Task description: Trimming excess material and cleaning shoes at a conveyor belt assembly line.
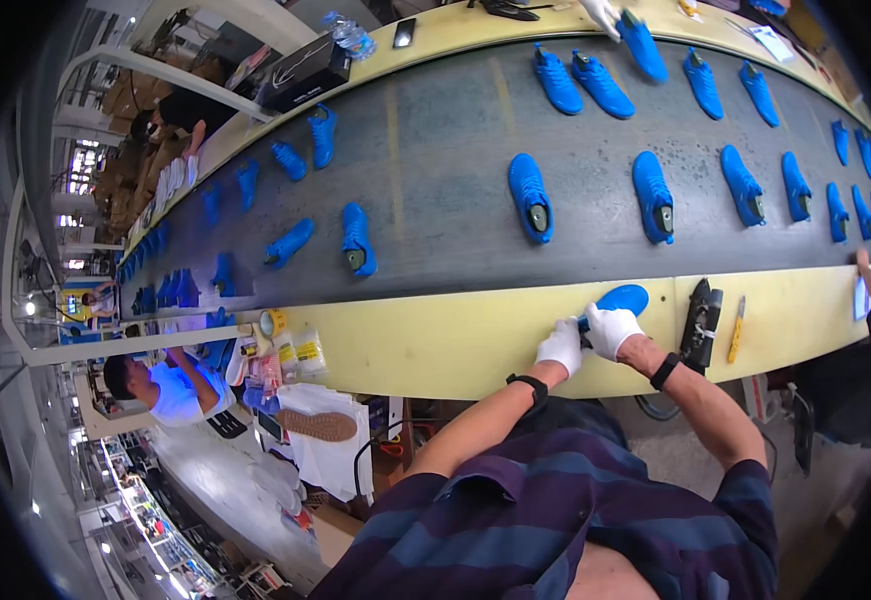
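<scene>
**Both gloved hands on a blue shoe at the bench edge**

The bright blue fabric sports shoe (623, 298) lies on the pale yellow work ledge (435, 345) just below the dark grey conveyor belt (435, 180), its toe pointing up and to the right toward the belt. The white-gloved right hand (612, 330) is closed over the shoe's heel end, and the white-gloved left hand (561, 346) is curled against the same end from the left, the two hands touching; how the fingertips sit underneath is hidden. Each wrist wears a black band.

To handle this well, I judge the right hand should keep the heel pinned flat on the ledge while the left does the fine work, with the shoe kept clear of the belt's edge so it is not dragged along.

Just right of the hands lies a black hand tool (701, 322), and beyond it a slim yellow-handled knife (735, 328). On the belt above, rows of matching blue shoes (530, 196) stand spaced apart, several showing a dark insert in the opening. On the far side a white-gloved hand of another person (602, 13) touches one shoe. Down to the left a person in a light blue shirt (170, 388) works beside a tan shoe sole (315, 424) on white cloth.
</scene>
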`<state>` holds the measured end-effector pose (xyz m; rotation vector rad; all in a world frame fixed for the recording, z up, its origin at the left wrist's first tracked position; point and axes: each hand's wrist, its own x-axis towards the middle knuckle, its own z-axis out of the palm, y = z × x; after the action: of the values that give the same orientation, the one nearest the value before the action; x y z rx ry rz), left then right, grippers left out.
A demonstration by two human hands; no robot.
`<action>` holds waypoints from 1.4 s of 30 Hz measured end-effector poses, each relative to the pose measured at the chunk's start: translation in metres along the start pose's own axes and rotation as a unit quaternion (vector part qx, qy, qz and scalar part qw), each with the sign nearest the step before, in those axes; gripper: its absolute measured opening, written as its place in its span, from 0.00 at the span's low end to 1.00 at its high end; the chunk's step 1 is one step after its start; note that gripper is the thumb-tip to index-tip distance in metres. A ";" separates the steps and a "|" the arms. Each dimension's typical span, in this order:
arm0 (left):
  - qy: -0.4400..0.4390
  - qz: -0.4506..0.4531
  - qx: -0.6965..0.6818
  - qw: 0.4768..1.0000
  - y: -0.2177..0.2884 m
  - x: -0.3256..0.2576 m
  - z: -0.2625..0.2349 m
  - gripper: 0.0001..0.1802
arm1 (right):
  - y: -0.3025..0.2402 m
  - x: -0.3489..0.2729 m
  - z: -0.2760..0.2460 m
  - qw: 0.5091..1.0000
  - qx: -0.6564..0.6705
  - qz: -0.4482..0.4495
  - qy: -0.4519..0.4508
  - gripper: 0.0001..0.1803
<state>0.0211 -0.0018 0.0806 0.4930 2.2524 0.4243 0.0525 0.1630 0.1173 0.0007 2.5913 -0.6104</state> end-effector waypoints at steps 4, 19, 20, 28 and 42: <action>-0.062 0.031 -0.041 0.997 0.009 0.003 -0.019 0.29 | 0.001 0.014 -0.012 0.992 -0.050 -0.016 -0.111 0.25; -0.060 0.018 0.007 0.998 -0.010 0.003 -0.006 0.34 | -0.021 0.018 0.018 1.000 -0.006 0.003 0.021 0.13; -0.066 0.032 0.010 0.997 -0.004 0.003 -0.006 0.34 | -0.016 0.007 0.018 0.999 0.001 -0.010 0.046 0.13; -0.034 0.026 0.013 0.999 -0.005 0.001 0.008 0.33 | -0.025 -0.027 0.062 0.942 0.173 0.117 0.261 0.08; -0.018 0.053 0.069 0.996 0.008 -0.005 0.006 0.34 | -0.007 -0.047 0.050 0.962 0.205 0.083 0.159 0.11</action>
<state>0.0304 0.0039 0.0829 0.6882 2.2370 0.3106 0.1165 0.1408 0.1018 0.4816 2.6720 -1.1518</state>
